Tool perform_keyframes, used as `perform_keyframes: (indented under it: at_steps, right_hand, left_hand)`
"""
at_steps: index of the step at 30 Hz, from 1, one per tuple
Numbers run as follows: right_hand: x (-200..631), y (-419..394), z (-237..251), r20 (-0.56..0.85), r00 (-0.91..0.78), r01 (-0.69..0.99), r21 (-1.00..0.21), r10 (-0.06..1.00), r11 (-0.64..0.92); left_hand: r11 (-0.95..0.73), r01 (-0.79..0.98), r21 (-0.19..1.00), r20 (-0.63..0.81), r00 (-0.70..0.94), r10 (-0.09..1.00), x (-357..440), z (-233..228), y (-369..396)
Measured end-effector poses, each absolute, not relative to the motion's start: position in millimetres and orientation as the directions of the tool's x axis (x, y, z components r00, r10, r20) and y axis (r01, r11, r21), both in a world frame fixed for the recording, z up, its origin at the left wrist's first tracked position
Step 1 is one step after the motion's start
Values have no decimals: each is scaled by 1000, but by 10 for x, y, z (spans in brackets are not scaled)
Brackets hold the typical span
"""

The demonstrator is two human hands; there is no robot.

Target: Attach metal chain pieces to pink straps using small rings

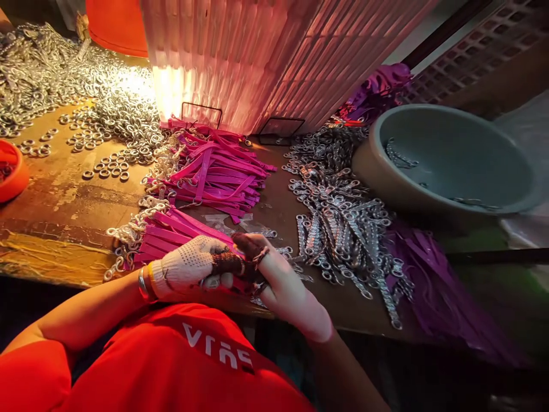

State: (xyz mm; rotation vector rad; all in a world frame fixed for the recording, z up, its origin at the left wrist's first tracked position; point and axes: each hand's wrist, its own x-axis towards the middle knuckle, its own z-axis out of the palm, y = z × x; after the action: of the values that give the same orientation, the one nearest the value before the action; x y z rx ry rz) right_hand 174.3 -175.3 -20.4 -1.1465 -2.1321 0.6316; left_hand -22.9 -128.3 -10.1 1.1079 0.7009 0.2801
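Note:
In front of my chest, at the table's near edge, my two hands meet. My left hand [191,266] wears a white dotted knit glove, with dark wrapping on a finger; its fingers are curled closed. Dark wraps also cover finger parts of my right hand [278,277], which is closed against the left. Whatever lies between the fingers is hidden. Just beyond them is a bundle of magenta straps [165,232] with metal rings and hooks at their left ends. A second pile of magenta straps [223,169] lies behind it. To the right spreads a heap of ribbed metal pieces with looped ends [343,223].
A large grey-green bowl [429,189] holding a few metal pieces stands at right. Purple strips [446,286] hang over the table edge below it. Loose metal rings [114,166] and a big metal heap [38,74] lie left, near an orange bowl [12,177]. A corrugated panel [231,63] stands behind.

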Motion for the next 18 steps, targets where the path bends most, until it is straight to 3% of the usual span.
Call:
perform_keyframes:
  at_steps: [3, 6, 11, 13, 16, 18]
  right_hand:
    - [1714, -1768, -202, 322, -441, 567, -624, 838, 538]
    - [1719, -1799, -203, 308, -367, 704, -526, 878, 478]
    - [1671, -1843, -184, 272, -334, 802, -421, 903, 424]
    - [1599, -1867, -196, 304, -297, 829, -387, 905, 403]
    - [1505, -1894, -261, 353, -227, 896, -290, 907, 337]
    - [1498, -1885, -321, 348, -209, 908, -277, 914, 313]
  left_hand:
    - [447, 137, 884, -382, 763, 521, -228, -113, -1298]
    - [397, 164, 903, -391, 699, 599, -236, -147, -1311]
    - [13, 201, 979, -147, 668, 730, -252, -195, -1320]
    - [70, 191, 979, -181, 661, 728, -245, -192, -1326]
    - [320, 106, 941, -308, 656, 689, -221, -186, -1291]
    - [344, 107, 933, -321, 679, 660, -197, -197, -1177]
